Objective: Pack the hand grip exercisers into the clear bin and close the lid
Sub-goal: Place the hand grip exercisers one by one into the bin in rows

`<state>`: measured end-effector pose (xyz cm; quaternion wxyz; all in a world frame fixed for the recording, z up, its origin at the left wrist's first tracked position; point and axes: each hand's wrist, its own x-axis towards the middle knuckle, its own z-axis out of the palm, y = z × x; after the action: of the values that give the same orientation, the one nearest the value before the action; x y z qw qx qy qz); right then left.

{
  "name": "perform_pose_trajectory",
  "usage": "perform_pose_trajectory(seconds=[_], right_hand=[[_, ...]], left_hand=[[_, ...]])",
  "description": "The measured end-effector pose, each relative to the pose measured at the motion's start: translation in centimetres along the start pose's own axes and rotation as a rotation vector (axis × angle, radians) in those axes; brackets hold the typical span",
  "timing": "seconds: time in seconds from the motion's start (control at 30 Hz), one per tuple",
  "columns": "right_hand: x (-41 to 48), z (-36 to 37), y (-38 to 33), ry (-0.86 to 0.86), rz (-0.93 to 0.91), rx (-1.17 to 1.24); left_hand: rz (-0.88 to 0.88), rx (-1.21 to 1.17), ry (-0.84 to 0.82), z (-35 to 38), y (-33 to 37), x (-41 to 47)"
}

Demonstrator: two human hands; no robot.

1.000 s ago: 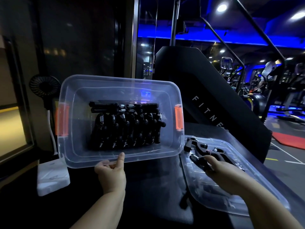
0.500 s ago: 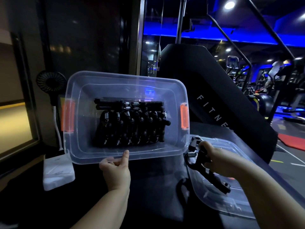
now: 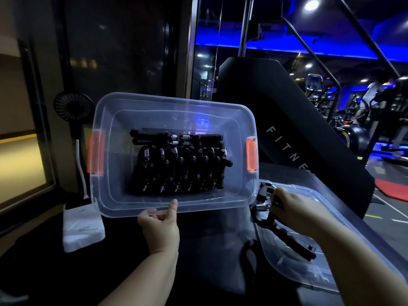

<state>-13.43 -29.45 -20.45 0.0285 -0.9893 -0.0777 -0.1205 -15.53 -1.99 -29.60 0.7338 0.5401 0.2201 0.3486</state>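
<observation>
Blue light washes the gym behind, where dim machines stand in rows, and a black padded bench marked with white letters (image 3: 284, 149) slopes down to the right. On the dark surface in front, the clear bin (image 3: 106, 195) is tipped up on its near edge so that its open side faces the person. Its orange latches (image 3: 251, 154) show on both short ends. Inside, a row of black hand grip exercisers (image 3: 178, 168) is packed side by side, their small steel springs catching the light, with two more laid across the top.

The left hand (image 3: 160, 228) pinches the near rim of the bin, thumb raised against the clear plastic, holding it tilted. Just beside the bin's right corner, the right hand (image 3: 289, 208) is closed around one loose grip exerciser (image 3: 284, 237), its spring end up near the fingers and its long handle pointing down toward the person. That hand hangs above the clear lid (image 3: 326, 272), which lies flat to the right of the bin.

A small black fan (image 3: 74, 107) and a white box (image 3: 82, 230) sit to the left.
</observation>
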Motion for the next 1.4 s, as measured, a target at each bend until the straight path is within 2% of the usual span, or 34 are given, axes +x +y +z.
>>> perform_pose_trajectory(seconds=[0.17, 0.3, 0.47, 0.63, 0.83, 0.97, 1.27, 1.4], right_hand=[[-1.1, -1.6, 0.7, -0.036, -0.066, 0.028], [-1.6, -3.9, 0.1, 0.047, -0.151, 0.182], [-0.6, -5.6, -2.3, 0.100, -0.259, 0.233], [1.3, -6.2, -5.1, 0.236, -0.339, 0.276], [3.5, -6.3, -8.3, 0.359, -0.447, 0.278], [5.0, -6.1, -10.0, 0.421, -0.470, 0.268], [10.6, -5.8, -12.8, 0.532, -0.495, 0.213], [13.1, -5.7, -14.4, 0.531, -0.521, 0.173]], left_hand=[[-0.010, 0.003, -0.008, 0.0, 0.0, 0.1], [-0.022, 0.008, 0.009, 0.0, 0.0, 0.0], [-0.044, 0.014, -0.008, 0.0, 0.3, -0.2], [-0.059, 0.015, -0.024, -0.2, 0.6, -0.3], [-0.012, 0.013, -0.074, -0.6, 0.8, -0.6], [-0.088, -0.014, -0.052, -0.7, 1.1, -0.7], [-0.094, -0.011, -0.034, -0.6, 1.0, -0.6], [-0.115, -0.073, -0.015, -0.3, 0.9, -0.4]])
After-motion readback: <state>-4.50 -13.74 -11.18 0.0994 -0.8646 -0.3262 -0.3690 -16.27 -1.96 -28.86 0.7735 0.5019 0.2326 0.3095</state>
